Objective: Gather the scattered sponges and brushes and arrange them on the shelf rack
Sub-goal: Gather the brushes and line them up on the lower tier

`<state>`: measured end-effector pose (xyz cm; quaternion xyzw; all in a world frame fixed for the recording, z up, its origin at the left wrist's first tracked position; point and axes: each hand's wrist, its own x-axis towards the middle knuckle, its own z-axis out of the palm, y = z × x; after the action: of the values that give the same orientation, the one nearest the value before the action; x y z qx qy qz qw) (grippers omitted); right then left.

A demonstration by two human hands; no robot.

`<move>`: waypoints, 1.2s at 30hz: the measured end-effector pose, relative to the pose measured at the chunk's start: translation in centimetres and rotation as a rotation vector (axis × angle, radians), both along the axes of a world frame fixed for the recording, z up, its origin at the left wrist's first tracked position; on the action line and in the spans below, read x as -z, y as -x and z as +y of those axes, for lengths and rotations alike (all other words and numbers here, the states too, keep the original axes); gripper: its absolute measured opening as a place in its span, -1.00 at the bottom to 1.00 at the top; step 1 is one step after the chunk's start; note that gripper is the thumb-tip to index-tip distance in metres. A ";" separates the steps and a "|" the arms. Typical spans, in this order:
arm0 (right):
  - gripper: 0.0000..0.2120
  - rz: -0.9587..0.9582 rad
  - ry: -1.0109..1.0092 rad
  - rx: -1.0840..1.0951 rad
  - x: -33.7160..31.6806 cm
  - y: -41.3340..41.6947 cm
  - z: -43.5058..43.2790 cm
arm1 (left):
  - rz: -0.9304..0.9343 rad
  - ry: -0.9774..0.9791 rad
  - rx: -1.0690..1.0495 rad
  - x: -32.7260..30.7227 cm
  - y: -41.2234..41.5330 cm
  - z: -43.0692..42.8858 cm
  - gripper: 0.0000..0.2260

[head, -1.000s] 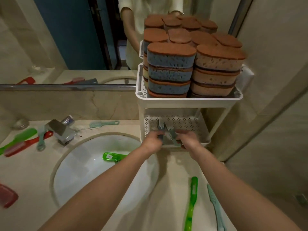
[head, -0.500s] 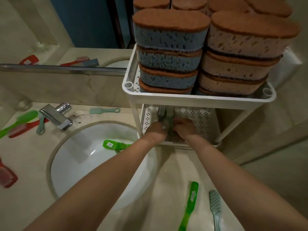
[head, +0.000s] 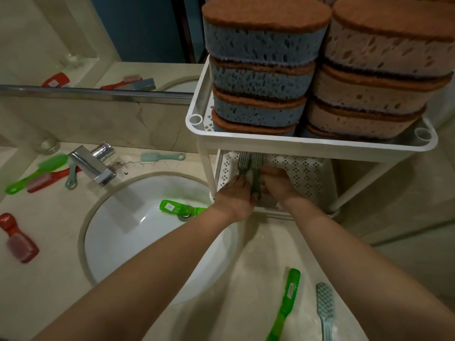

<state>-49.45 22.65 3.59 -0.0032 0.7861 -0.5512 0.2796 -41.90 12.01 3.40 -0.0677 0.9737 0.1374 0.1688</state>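
At far right the white perforated plastic shelf rack [head: 312, 143] carries porous brown-topped sponges [head: 261, 77] above, the smooth white basin [head: 118, 242] lies left, and our left hand [head: 236, 195] and right hand [head: 278, 183] clasp two grey-green bristly brushes [head: 254, 175] on its lower tier, partly under the rim.

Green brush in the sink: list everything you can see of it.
The green brush looks like translucent bright green plastic, with a small white sticker near its left end. It lies in the white sink, across the drain. Its right end is hidden behind the left forearm. No hand touches it.
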 end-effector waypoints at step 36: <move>-0.65 0.097 0.016 0.096 -1.8 -3.6 -3.1 | 0.246 -0.402 -0.305 -1.5 -6.0 -1.2 -0.50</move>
<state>-45.88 19.54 5.40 0.0054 0.7935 -0.5696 0.2143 -35.87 10.81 4.93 -0.1613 0.9187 0.3587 0.0370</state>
